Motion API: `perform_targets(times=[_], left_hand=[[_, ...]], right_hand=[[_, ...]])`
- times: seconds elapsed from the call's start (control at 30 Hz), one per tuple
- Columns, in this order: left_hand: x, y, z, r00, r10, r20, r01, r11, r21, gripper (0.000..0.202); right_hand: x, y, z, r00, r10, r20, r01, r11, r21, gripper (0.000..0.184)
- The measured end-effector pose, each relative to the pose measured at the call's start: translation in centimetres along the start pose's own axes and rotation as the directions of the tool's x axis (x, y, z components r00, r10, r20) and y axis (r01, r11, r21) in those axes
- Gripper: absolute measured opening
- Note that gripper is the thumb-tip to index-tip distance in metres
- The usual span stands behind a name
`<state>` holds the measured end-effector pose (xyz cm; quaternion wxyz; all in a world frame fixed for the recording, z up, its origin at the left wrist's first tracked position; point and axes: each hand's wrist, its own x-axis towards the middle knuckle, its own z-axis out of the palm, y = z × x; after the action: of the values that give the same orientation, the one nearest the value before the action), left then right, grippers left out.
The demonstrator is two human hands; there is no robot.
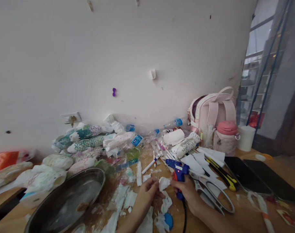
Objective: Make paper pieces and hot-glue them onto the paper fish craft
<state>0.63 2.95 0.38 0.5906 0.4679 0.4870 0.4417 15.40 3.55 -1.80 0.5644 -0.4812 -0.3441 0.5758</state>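
Observation:
Between my two hands is a small, crumpled white scrap (164,183) that looks like paper or tissue. My left hand (148,192) pinches its left edge with thumb and fingers. At the scrap's right edge are the closed fingertips of my right hand (188,193). A blue hot glue gun (177,168) with a lit red light and orange trigger points left; my right hand crosses its handle, and I cannot tell whether the palm grips it. Its black cord runs down. Below lie more white scraps (166,202) and a blue bottle cap (168,220).
An oval metal tray (101,183) stands front left. Paper-wrapped fish shapes (86,144) and plastic bottles (137,140) crowd the back. To the right are scissors (231,202), a yellow-black cutter (221,173), phone-like black slabs (246,178) and a pink backpack (212,110).

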Motion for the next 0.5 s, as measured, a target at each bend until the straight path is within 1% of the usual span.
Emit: perform_targets(times=[0.2, 0.33, 0.5], left_hand=[[0.0, 0.1, -0.14, 1.0, 0.004, -0.025, -0.003, 0.999, 0.043, 0.041], [0.19, -0.02, -0.27, 1.0, -0.005, -0.031, 0.007, 0.998, 0.059, 0.043], [0.33, -0.04, -0.54, 0.999, -0.005, -0.037, 0.008, 0.996, 0.093, 0.04]], right_hand=[[0.14, 0.6, -0.2, 1.0, -0.005, 0.02, 0.005, 1.0, -0.016, 0.033], [0.25, 0.68, -0.15, 1.0, 0.004, 0.026, -0.004, 1.0, -0.025, 0.033], [0.33, 0.64, -0.14, 0.999, 0.013, 0.03, -0.012, 1.0, -0.024, 0.033]])
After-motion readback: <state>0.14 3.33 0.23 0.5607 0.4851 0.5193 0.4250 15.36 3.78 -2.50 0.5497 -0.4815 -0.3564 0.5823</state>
